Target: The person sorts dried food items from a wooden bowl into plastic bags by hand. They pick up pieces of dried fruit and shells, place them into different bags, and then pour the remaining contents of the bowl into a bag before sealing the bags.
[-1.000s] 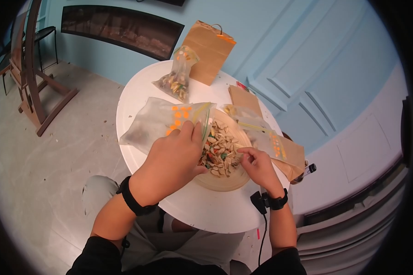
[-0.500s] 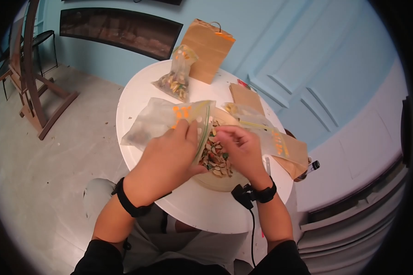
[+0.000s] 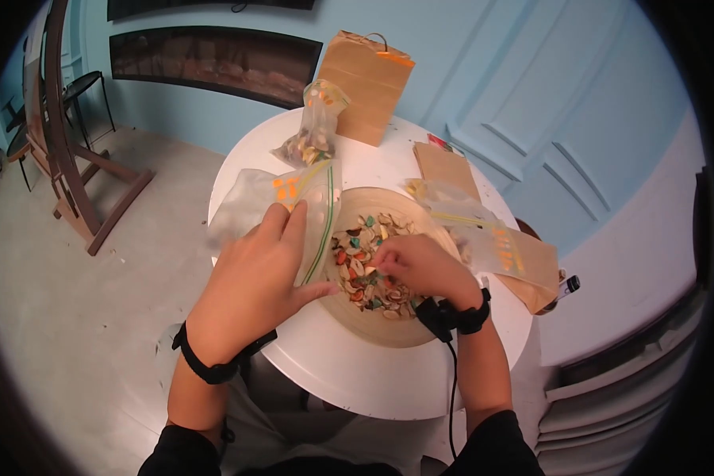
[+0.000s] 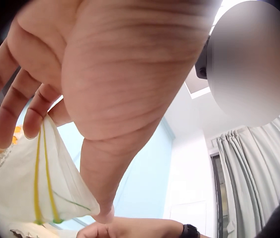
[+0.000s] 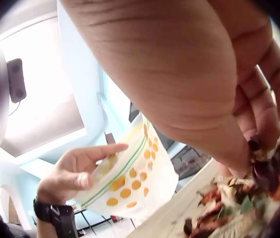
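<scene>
My left hand (image 3: 250, 274) grips the mouth of a clear zip bag (image 3: 320, 202) with orange spots, which leans over the left rim of a round wooden bowl (image 3: 357, 332). The left wrist view shows fingers at the bag's zip edge (image 4: 43, 168), and the thumb stretches out along the opening. Inside the bowl lies potpourri (image 3: 359, 242): dried beige, red and green pieces. My right hand (image 3: 422, 266) reaches into it from the right, its thumb and fingers pinching a few dark dried pieces (image 5: 264, 171) in the right wrist view.
Behind the bowl, a filled zip bag (image 3: 313, 135) stands before a brown paper bag (image 3: 369, 87) on the round white table (image 3: 341, 385). Another zip bag (image 3: 484, 238) and flat brown paper bags (image 3: 535, 274) lie right of the bowl. A cable (image 3: 451, 397) hangs from my right wrist.
My right hand has moved in from the bowl's right edge to the potpourri. The left hand and its bag have shifted left, showing more of the bowl.
</scene>
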`<state>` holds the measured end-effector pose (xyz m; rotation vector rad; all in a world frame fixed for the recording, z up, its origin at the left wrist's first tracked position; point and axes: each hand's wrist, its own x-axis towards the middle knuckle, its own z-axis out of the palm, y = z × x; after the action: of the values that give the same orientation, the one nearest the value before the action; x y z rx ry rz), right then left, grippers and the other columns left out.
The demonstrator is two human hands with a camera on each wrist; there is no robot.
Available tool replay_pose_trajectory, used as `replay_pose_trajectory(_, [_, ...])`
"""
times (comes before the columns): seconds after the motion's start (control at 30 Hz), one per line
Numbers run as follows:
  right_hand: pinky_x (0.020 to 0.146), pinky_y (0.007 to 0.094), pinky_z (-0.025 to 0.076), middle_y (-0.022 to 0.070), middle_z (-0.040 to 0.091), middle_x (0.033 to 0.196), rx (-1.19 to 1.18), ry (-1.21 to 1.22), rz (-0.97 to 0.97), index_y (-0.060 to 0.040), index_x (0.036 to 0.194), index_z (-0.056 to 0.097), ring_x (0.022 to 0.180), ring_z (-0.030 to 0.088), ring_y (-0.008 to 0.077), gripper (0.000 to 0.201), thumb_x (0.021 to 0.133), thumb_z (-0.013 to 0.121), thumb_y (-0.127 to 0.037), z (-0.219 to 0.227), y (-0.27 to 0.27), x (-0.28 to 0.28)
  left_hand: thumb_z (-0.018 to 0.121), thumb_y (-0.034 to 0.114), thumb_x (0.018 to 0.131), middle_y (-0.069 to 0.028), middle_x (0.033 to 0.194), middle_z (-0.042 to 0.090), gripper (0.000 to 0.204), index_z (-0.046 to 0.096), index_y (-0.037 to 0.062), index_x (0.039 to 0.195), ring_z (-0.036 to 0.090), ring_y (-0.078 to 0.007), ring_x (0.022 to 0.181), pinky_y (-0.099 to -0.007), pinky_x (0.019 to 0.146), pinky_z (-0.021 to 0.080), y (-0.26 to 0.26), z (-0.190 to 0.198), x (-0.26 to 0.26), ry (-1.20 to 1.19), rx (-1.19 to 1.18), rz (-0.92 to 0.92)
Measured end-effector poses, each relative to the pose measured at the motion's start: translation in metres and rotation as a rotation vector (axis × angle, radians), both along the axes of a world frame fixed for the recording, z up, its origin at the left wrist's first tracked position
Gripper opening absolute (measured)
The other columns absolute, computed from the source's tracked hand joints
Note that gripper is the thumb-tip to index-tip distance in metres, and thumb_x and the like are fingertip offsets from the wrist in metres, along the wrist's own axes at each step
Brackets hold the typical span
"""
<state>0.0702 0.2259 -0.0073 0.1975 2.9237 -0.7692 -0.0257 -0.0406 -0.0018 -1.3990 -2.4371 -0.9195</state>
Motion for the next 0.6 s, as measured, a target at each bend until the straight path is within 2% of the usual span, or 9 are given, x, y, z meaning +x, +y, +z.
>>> replay_pose_trajectory(0.1, [0.073, 0.0428, 0.053, 0.0123, 0.071, 0.08, -0.035, 0.16, -0.088, -0.0052, 0.09, 0.07, 0.075, 0.067, 0.0331, 0.009, 0.087, 0.067, -0.012, 0.012, 0.011, -0.002, 0.09, 0.039, 0.069, -0.0173, 0.107, 0.055, 0.099, 0.045, -0.0085, 0.143, 0.063, -0.035, 0.08, -0.0422, 0.071, 0.053, 0.001, 0.002, 0.002, -0.009, -0.057, 0.032])
replay_pose_trajectory(0.3, [0.073, 0.046, 0.052, 0.0172, 0.07, 0.083, 0.241, 0.273, -0.075, -0.0069, 0.085, 0.069, 0.081, 0.067, 0.0379, 0.01, 0.082, 0.06, -0.005, -0.01, 0.037, 0.001, 0.093, 0.035, 0.066, -0.0164, 0.103, 0.054, 0.101, 0.045, -0.0081, 0.143, 0.061, -0.0325, 0.078, -0.0405, 0.07, 0.052, 0.011, 0.0, 0.004, -0.014, -0.08, 0.043])
replay_pose_trajectory(0.4, [0.079, 0.0426, 0.053, 0.0128, 0.071, 0.085, 0.322, 0.251, -0.109, -0.0063, 0.096, 0.072, 0.089, 0.068, 0.0331, 0.013, 0.085, 0.068, -0.009, -0.013, 0.039, 0.005, 0.094, 0.033, 0.064, -0.0155, 0.102, 0.054, 0.102, 0.045, -0.0078, 0.144, 0.06, -0.0298, 0.077, -0.0392, 0.07, 0.052, 0.017, 0.0, 0.006, 0.002, -0.083, 0.042])
replay_pose_trajectory(0.5, [0.079, 0.0415, 0.052, 0.0137, 0.071, 0.086, 0.409, 0.151, -0.052, -0.0068, 0.1, 0.072, 0.09, 0.068, 0.0326, 0.017, 0.083, 0.071, -0.01, -0.021, 0.036, 0.002, 0.094, 0.034, 0.064, -0.0148, 0.103, 0.055, 0.104, 0.046, -0.0079, 0.145, 0.06, -0.0279, 0.077, -0.0381, 0.07, 0.052, 0.023, 0.001, 0.007, -0.004, -0.077, 0.035])
replay_pose_trajectory(0.6, [0.078, 0.0416, 0.052, 0.0149, 0.071, 0.09, 0.062, 0.042, 0.066, -0.0061, 0.102, 0.072, 0.089, 0.069, 0.0321, 0.02, 0.083, 0.073, -0.012, -0.017, 0.031, -0.003, 0.094, 0.037, 0.063, -0.015, 0.106, 0.057, 0.106, 0.045, -0.0073, 0.146, 0.06, -0.0271, 0.078, -0.0368, 0.07, 0.053, 0.028, 0.003, 0.01, 0.003, -0.075, 0.032])
